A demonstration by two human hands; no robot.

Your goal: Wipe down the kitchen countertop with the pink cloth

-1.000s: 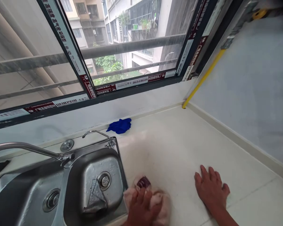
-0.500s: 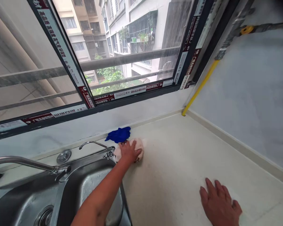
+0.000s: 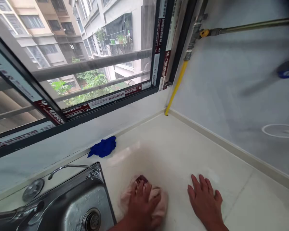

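My left hand point(image 3: 142, 202) presses down on a crumpled pale pink cloth point(image 3: 162, 202), fingers spread over it, on the cream countertop point(image 3: 178, 154) to the right of the sink. A dark patch of the cloth shows ahead of the fingertips. Some blur softens the cloth's edges. Farther right, my right hand point(image 3: 204, 202) rests palm down on the counter with its fingers apart and nothing in it. A blue cloth point(image 3: 102, 147) lies bunched against the wall below the window, beyond the left hand and apart from it.
The steel sink point(image 3: 108, 199) borders the counter at lower left, with a thin curved tap point(image 3: 69, 166) and a larger faucet point(image 3: 14, 214). A yellow pipe point(image 3: 176, 86) meets the counter's back corner. A window frame point(image 3: 115, 104) runs above the counter.
My left hand has dragged the pink cloth from beside the blue cloth toward me. The view has turned right. My right hand still lies flat on the counter.
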